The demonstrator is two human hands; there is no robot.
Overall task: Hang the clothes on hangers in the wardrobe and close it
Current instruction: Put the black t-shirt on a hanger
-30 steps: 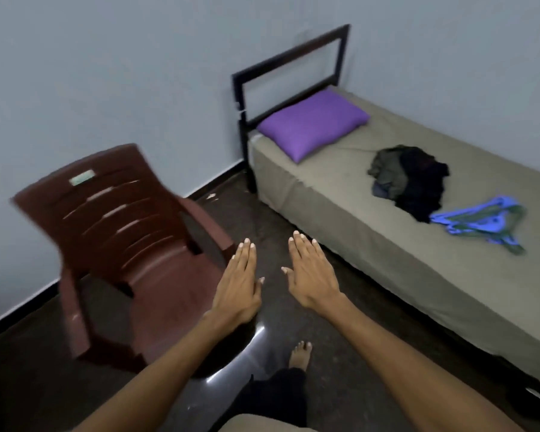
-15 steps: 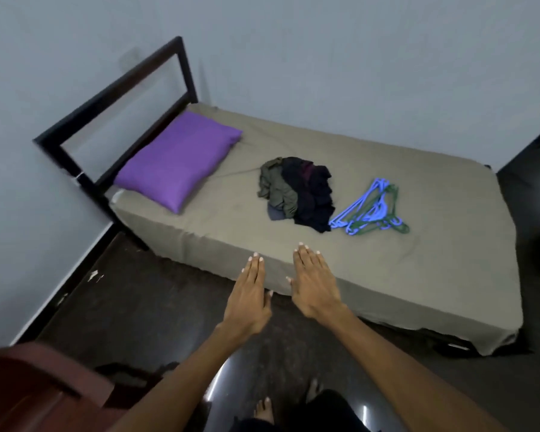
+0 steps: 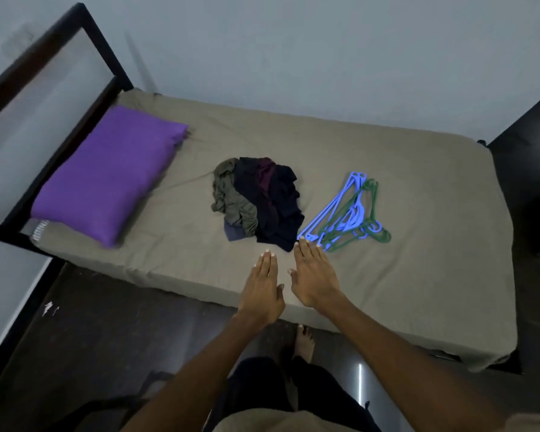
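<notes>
Both arms are stretched out over the near edge of the bed [image 3: 387, 307]. The left hand [image 3: 262, 291] is flat, palm down, fingers straight and pressed together, holding nothing. The right hand [image 3: 315, 275] is just beside it, apart by a narrow gap, also flat with straight fingers and holding nothing.

Just past the fingertips of the right hand, and a little to the left of them, lies the heap of clothes [image 3: 259, 201]: a crumpled olive piece on the far-left side, dark navy and black cloth in the middle, a bit of maroon at the top. Whether the fingertips touch its nearest corner I cannot tell.

Beyond the right hand and slightly to its right lies a tangle of hangers [image 3: 346, 213], blue ones and green ones mixed together, flat on the grey-brown sheet, just beside the heap. Their near ends lie at the right hand's fingertips.

Well off to the left of the left hand sits a purple pillow [image 3: 106, 173], against the dark bed frame [image 3: 53, 35].
</notes>
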